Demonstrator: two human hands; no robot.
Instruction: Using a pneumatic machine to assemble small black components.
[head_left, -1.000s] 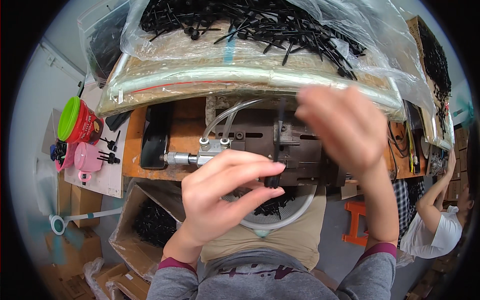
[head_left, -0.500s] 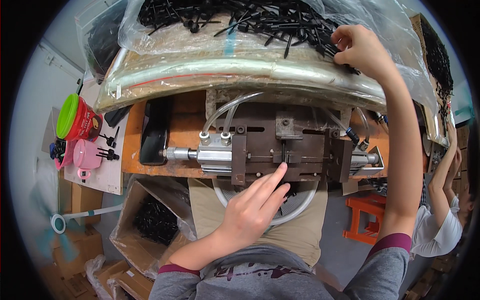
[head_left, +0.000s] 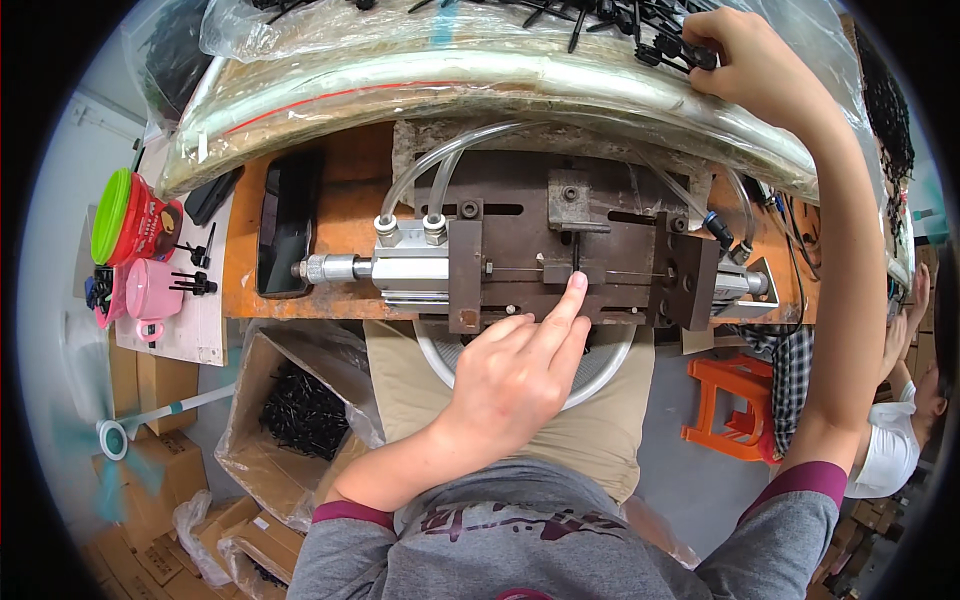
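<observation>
My left hand (head_left: 520, 375) has its index finger stretched out, the tip pressing on a thin black plastic part (head_left: 576, 245) that stands in the slot of a dark metal clamping fixture (head_left: 520, 225). Its other fingers are loosely extended below the fixture and hold nothing. At the far right my right hand (head_left: 755, 65) reaches over the raised, plastic-wrapped edge. Its thumb and fingers are pinched on a black plastic part (head_left: 703, 60) at the near side of a pile of similar black stemmed parts (head_left: 610, 15). The fingertips partly hide that piece.
Air cylinders with clear hoses (head_left: 410, 275) flank the fixture. A black phone-like slab (head_left: 287, 225), a pink cup (head_left: 153, 290) and a red tub (head_left: 150, 225) stand left. Below are a carton of black parts (head_left: 300, 410) and an orange stool (head_left: 725, 410). Another person (head_left: 885, 445) sits right.
The view has shifted, so the pile sits higher in it. My right hand has closed on a piece at the pile's near edge. My left index finger stays at the fixture.
</observation>
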